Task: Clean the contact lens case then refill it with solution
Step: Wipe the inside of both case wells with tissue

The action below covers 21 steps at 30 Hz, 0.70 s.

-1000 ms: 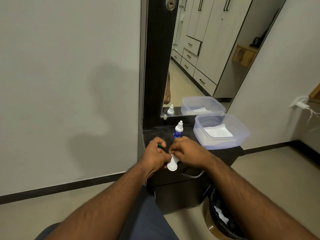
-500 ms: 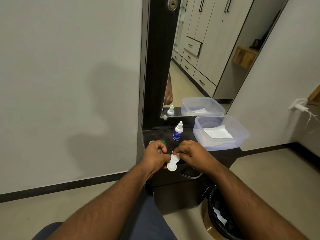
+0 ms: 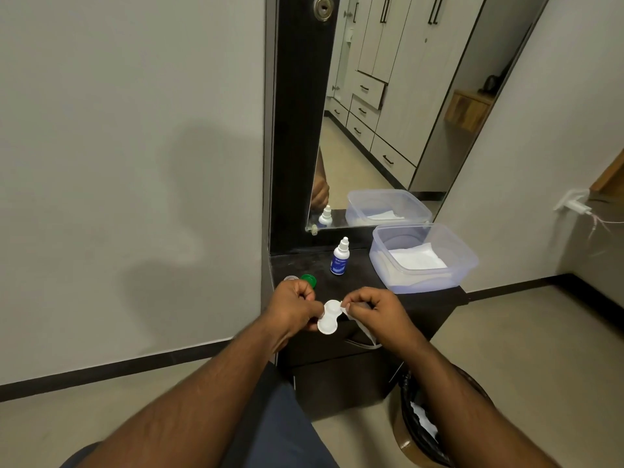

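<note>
i see a dark cabinet top [image 3: 364, 275] carrying a solution bottle [image 3: 339, 259], a green cap [image 3: 309, 280], a clear cap [image 3: 291, 278] and a plastic tub [image 3: 426, 257]

At the frame's centre, the lens case [image 3: 328, 316] is plain white, and so is the tissue [image 3: 358, 324] beside it. Above them, the surface [image 3: 358, 282] is black, the cap [image 3: 309, 281] green, the bottle [image 3: 339, 258] white with a blue label. The tub [image 3: 423, 256] at right is clear bluish plastic, and the trousers [image 3: 287, 430] at bottom are dark blue.
</note>
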Each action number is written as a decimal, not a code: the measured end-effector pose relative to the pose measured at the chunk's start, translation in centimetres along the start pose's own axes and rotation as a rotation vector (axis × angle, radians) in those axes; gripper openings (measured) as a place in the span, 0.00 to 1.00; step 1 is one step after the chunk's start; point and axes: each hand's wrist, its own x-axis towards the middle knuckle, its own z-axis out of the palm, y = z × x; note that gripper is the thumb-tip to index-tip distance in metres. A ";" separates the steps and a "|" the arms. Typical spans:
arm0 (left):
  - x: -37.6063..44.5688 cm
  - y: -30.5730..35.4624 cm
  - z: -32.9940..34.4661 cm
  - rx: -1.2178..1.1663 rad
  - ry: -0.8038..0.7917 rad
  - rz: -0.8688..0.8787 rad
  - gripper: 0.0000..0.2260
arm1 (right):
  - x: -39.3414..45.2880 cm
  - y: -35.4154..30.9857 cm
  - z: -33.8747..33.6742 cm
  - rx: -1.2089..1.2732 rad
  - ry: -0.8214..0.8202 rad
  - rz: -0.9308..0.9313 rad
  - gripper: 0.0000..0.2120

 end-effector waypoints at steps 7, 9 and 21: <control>0.0 0.2 -0.1 -0.002 -0.014 -0.009 0.15 | 0.8 -0.7 0.2 0.121 -0.033 0.056 0.09; -0.1 0.2 -0.1 0.006 -0.017 -0.014 0.15 | 0.9 -0.8 -0.1 0.138 -0.048 0.080 0.09; -0.2 0.5 -0.2 0.026 -0.041 0.000 0.15 | 1.3 -0.4 -0.9 0.150 -0.134 0.105 0.05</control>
